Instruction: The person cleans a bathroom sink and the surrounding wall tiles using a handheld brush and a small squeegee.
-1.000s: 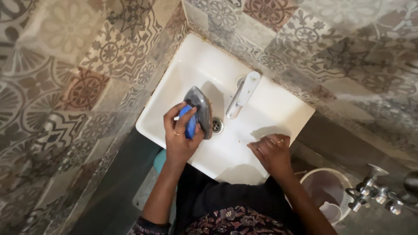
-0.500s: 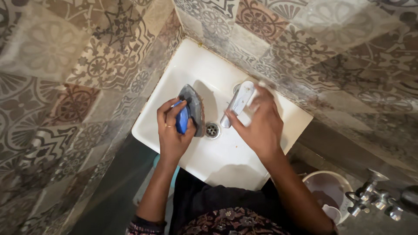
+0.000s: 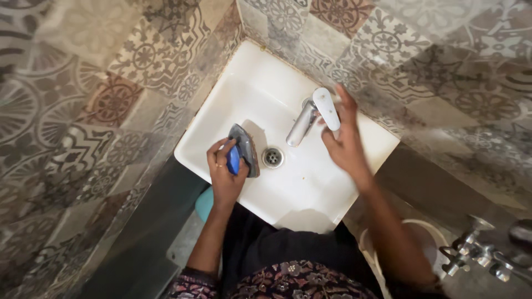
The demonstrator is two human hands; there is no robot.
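Note:
My left hand [image 3: 224, 171] grips the blue handle of a clothes iron [image 3: 244, 148], held tilted inside the white sink [image 3: 249, 88], its grey soleplate facing the drain [image 3: 272, 157]. My right hand [image 3: 344, 139] is on the white lever [image 3: 326, 108] of the chrome tap [image 3: 302, 123], fingers pushing it from the right side. No water stream is visible below the spout.
Patterned tiled walls [image 3: 111, 94] enclose the sink on the left and back. A white bucket [image 3: 407, 243] stands on the floor at the lower right, with chrome wall taps [image 3: 476, 252] beyond it. A teal object [image 3: 204, 204] shows under the sink's front edge.
My right hand left the sink's front rim, rose to the tap and turned its lever toward the right. The iron sank slightly lower in the basin.

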